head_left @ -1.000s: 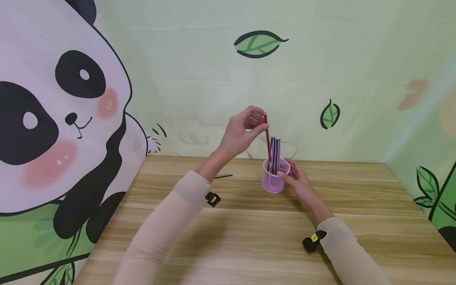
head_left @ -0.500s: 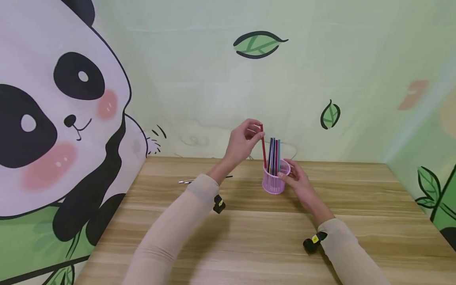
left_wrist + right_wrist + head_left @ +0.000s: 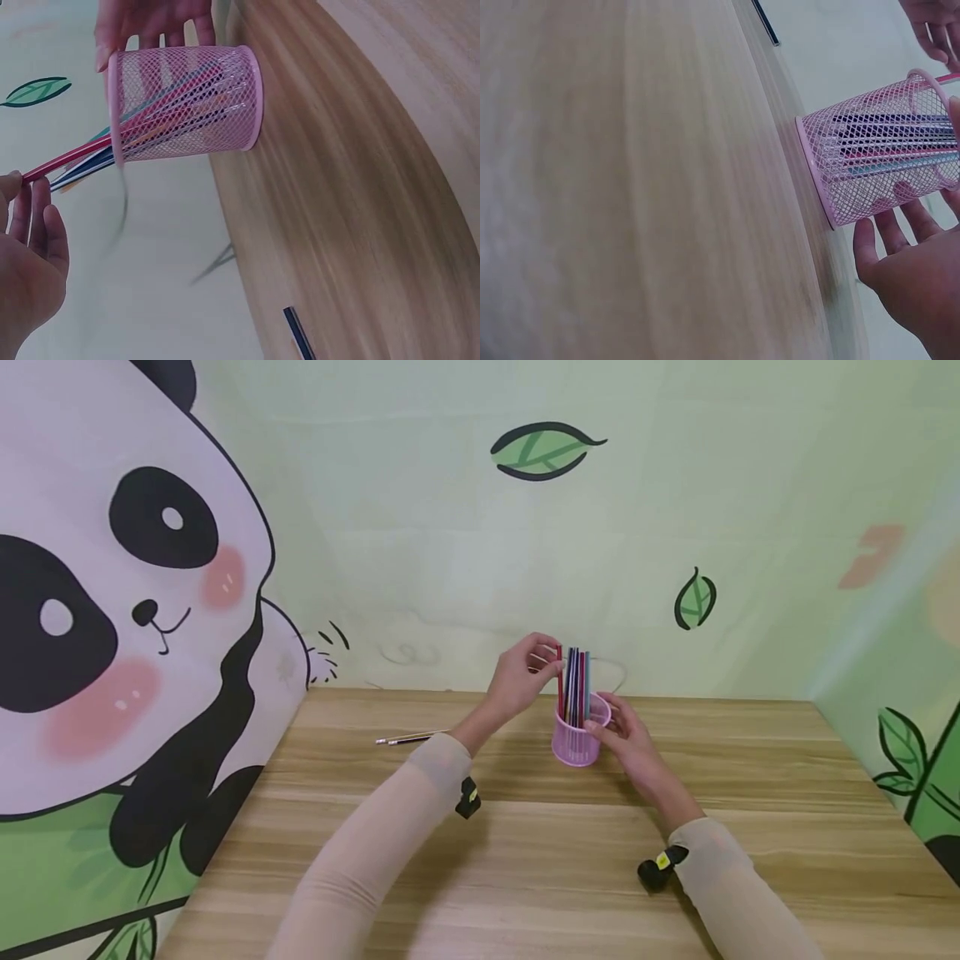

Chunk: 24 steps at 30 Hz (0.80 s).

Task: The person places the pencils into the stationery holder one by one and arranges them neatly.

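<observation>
Thumb and fingers of the left hand (image 3: 519, 678) pinch a red pencil (image 3: 559, 683) near its top. Its lower end stands inside a pink mesh pen cup (image 3: 573, 748), at the left part of the rim. Around the right side of the cup curl the fingers of the right hand (image 3: 633, 752), thumb at the rim. Several dark, red and blue pencils (image 3: 577, 683) stand upright in the cup. In the left wrist view, the red pencil (image 3: 71, 155) slants past the rim of the cup (image 3: 251, 97), and the left hand (image 3: 30, 281) holds its outer end.
Two pencils (image 3: 408, 739) lie on the wooden table (image 3: 555, 868) to the left, partly covered by the left forearm. A small black camera (image 3: 468, 798) sits on the left wrist, another camera (image 3: 656, 872) on the right. A panda-printed backdrop (image 3: 420, 527) rises behind the table.
The left hand has come down with the red pencil, which now sits lower in the cup. More of the pencils on the table shows at their left ends. The right hand stays on the cup.
</observation>
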Each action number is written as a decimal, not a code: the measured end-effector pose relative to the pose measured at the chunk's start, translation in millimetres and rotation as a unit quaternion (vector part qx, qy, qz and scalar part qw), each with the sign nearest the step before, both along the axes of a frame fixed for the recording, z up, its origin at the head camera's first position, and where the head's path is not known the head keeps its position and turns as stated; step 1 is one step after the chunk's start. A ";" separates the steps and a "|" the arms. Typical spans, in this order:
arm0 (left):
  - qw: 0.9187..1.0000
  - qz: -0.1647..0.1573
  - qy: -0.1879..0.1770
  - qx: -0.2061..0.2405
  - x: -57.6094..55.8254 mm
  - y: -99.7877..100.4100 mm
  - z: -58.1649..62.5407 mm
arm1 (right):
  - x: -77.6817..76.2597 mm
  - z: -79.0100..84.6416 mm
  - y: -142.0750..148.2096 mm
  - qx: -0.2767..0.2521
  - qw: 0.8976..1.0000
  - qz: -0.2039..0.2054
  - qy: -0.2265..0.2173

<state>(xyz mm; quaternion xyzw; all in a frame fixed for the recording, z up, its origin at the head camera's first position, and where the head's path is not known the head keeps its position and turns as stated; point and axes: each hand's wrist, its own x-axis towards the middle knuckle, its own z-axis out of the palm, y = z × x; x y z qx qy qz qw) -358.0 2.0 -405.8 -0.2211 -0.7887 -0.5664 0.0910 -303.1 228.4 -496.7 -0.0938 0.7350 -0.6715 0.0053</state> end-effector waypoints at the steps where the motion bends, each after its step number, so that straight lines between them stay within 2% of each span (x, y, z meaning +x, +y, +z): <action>1: 1.000 -0.001 -0.002 -0.002 -0.1 0.5 -1.7 | 0.0 0.1 -0.5 -0.001 1.000 0.001 0.001; 8: 0.999 0.002 -0.022 -0.027 -2.6 0.9 -10.5 | -1.1 -0.6 -2.7 -0.010 1.000 0.005 0.003; 13: 0.995 -0.001 -0.045 -0.089 -2.9 -7.0 -14.8 | -1.1 -0.6 -3.3 -0.007 1.000 0.001 0.003; 19: 0.986 -0.025 -0.062 -0.151 0.5 -34.0 -21.4 | -0.6 -1.7 -2.1 -0.003 1.000 0.000 -0.003; 24: 0.978 -0.029 -0.055 -0.201 5.8 -66.3 -25.0 | 2.1 0.0 -2.4 -0.002 1.000 -0.001 -0.001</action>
